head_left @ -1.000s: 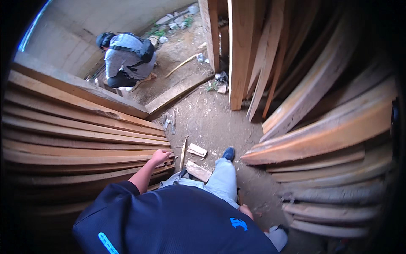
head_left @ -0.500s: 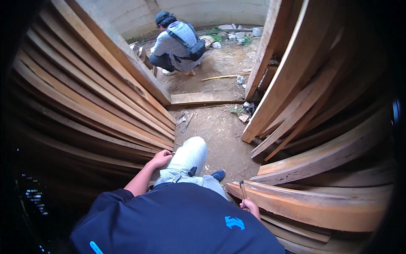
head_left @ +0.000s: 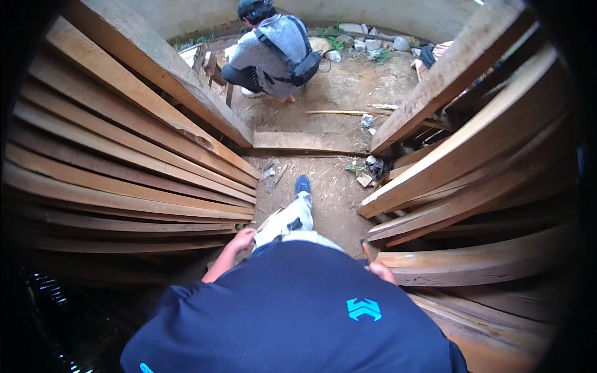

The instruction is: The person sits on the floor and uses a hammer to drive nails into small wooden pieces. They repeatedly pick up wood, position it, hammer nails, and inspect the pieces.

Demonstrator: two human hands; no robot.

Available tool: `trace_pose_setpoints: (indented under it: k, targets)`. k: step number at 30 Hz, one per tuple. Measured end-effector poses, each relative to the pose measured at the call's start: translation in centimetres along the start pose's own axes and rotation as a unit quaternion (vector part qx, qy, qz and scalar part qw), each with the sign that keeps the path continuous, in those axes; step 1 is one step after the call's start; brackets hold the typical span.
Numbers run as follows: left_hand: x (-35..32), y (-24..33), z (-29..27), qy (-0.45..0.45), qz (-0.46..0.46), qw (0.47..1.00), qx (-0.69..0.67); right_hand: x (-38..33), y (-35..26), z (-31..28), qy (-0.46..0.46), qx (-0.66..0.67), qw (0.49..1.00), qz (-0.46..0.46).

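Observation:
My left hand (head_left: 244,239) hangs beside my thigh, close to the ends of the stacked boards on the left. Its fingers look loosely bent and apart, and I see nothing in them. On the other side, my right hand (head_left: 382,271) is closed round a slim wooden-handled tool (head_left: 367,251) with a dark upper end, pointing upward. What kind of tool it is I cannot make out. That hand is beside the end of a thick timber (head_left: 460,264). One blue shoe (head_left: 303,184) of mine is forward on the dirt floor.
Leaning boards (head_left: 143,165) line the left, and more planks (head_left: 466,152) line the right. A wooden sill (head_left: 305,141) crosses the ground between two posts. Beyond it a person (head_left: 273,53) in a cap squats with a bag. Stones (head_left: 373,45) edge the pale wall.
I have moved forward between the boards, and the sill and the squatting person are nearer. A blue shoe now shows ahead. The tool stays in my right hand.

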State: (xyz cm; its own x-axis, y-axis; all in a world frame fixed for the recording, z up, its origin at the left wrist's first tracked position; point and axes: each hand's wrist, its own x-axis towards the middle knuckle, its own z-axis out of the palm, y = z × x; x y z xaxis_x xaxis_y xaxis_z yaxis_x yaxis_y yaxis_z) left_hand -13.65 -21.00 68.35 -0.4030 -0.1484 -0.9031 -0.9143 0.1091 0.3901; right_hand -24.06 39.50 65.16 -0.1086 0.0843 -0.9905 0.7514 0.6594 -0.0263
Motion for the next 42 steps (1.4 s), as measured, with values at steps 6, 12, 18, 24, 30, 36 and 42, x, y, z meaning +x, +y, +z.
trace_pose_setpoints:
  k: [6, 12, 18, 24, 30, 36, 42]
  targets:
    - [2.4, 13.3, -8.3, 0.052, 0.02, 0.994, -0.091, -4.9, -17.4, -5.1, 0.055, -0.046, 0.997, -0.036]
    - [5.3, 22.9, -15.3, 0.104, 0.061, 0.99, -0.071, -4.7, -30.4, -9.5, 0.031, 0.074, 0.988, -0.134]
    - [9.0, 27.8, -15.8, 0.106, 0.023, 0.989, -0.096, -4.6, -42.6, -12.7, 0.092, -0.032, 0.983, -0.154]
    - [10.8, 35.8, -12.7, 0.037, -0.021, 0.995, -0.085, 0.6, -52.4, -18.6, 0.042, -0.037, 0.994, -0.097]
    - [7.4, 44.7, -13.5, 0.088, -0.059, 0.989, -0.103, -3.5, -65.0, -22.5, 0.026, -0.095, 0.995, -0.01]
    - [6.7, 52.6, -13.0, 0.136, -0.036, 0.976, -0.168, -3.2, -72.9, -27.8, 0.043, -0.116, 0.991, -0.055]
    - [7.0, 55.2, -11.7, 0.124, -0.057, 0.976, -0.169, -4.9, -79.6, -29.6, 0.127, -0.148, 0.978, -0.077]
